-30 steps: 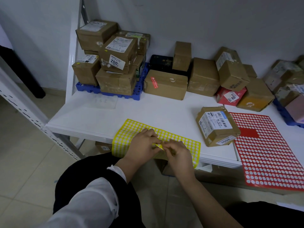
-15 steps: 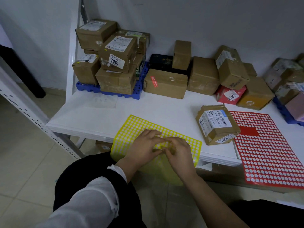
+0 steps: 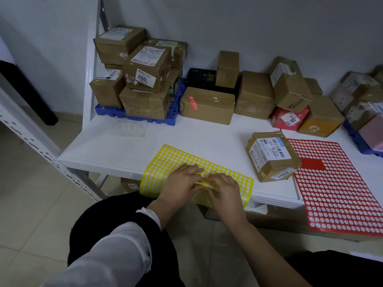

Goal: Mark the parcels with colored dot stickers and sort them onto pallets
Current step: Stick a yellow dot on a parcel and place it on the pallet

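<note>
Checking the white table [image 3: 207, 137] first: what is cut off?
— The right blue pallet [image 3: 356, 139] and its parcels [image 3: 362, 112] run out of frame. The red sticker sheet [image 3: 335, 183] overhangs the near edge.

And the yellow sticker sheet [image 3: 176, 160]?
— It lies at the table's near edge, with pale dots in rows and its near part folded up. The 3001 parcel [image 3: 271, 156] stands between the two sheets.

Hands?
— Left hand [image 3: 182, 183] and right hand [image 3: 226, 193] are together, both pinching the fold; the fingertips are mostly hidden. Less yellow flap hangs below them than half a second ago.
</note>
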